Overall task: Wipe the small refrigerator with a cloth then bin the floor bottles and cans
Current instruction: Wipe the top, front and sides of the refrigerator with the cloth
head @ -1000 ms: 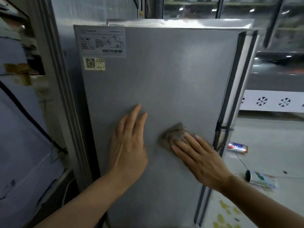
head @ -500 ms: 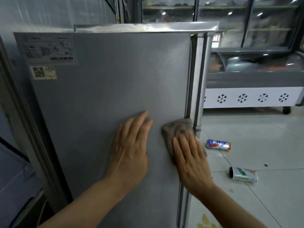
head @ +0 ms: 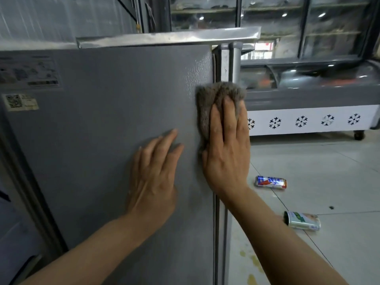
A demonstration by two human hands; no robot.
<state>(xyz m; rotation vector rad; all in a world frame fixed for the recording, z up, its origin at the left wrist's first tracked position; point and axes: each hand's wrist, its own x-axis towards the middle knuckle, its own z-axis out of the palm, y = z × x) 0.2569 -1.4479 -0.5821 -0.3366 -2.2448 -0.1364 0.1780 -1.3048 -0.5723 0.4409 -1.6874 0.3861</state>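
The small grey refrigerator (head: 102,124) fills the left and middle of the view, its side panel facing me. My right hand (head: 226,149) presses a grey-brown cloth (head: 218,95) flat against the panel's right edge, by the door seam. My left hand (head: 154,173) lies flat on the panel beside it, fingers spread, holding nothing. On the tiled floor to the right lie a blue, red and silver can (head: 271,182) and, nearer me, a green and white can (head: 302,220), both on their sides.
A chest freezer (head: 308,99) with a white snowflake panel stands at the back right on castors. Glass display cases rise behind it. Labels and a QR sticker (head: 19,101) sit on the refrigerator's upper left. Yellowish stains (head: 251,262) mark the floor near the refrigerator's base.
My right hand has slid the cloth to the right and upward, from mid-panel to the panel's right edge. My left hand stays flat on the panel. The view has swung to the right.
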